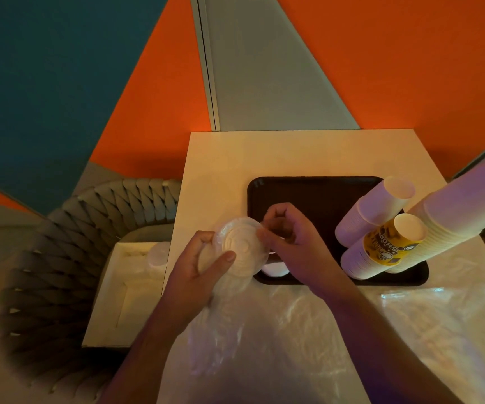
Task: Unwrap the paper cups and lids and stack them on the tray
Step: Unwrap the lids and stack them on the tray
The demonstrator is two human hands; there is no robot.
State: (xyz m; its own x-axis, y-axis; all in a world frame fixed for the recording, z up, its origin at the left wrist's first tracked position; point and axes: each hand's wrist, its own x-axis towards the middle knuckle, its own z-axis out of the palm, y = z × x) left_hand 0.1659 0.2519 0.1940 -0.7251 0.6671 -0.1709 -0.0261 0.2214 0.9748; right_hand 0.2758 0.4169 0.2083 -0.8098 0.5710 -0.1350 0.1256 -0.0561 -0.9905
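Lids (240,247), a wrapped stack, gripped by left hand (203,266) just off tray (314,188) left edge, round face up toward camera, stack axis running down into wrapper (264,330). Right hand (288,237) nearer tray, fingertips pinching film at stack's right rim. Cups (375,211) stand stacked at tray's right edge.

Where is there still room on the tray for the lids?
The tray's far-left part, behind the hands, is bare. Its right side is crowded with cup stacks. The left hand holds the wrapped lids; the right hand pinches their wrap over the near-left corner.
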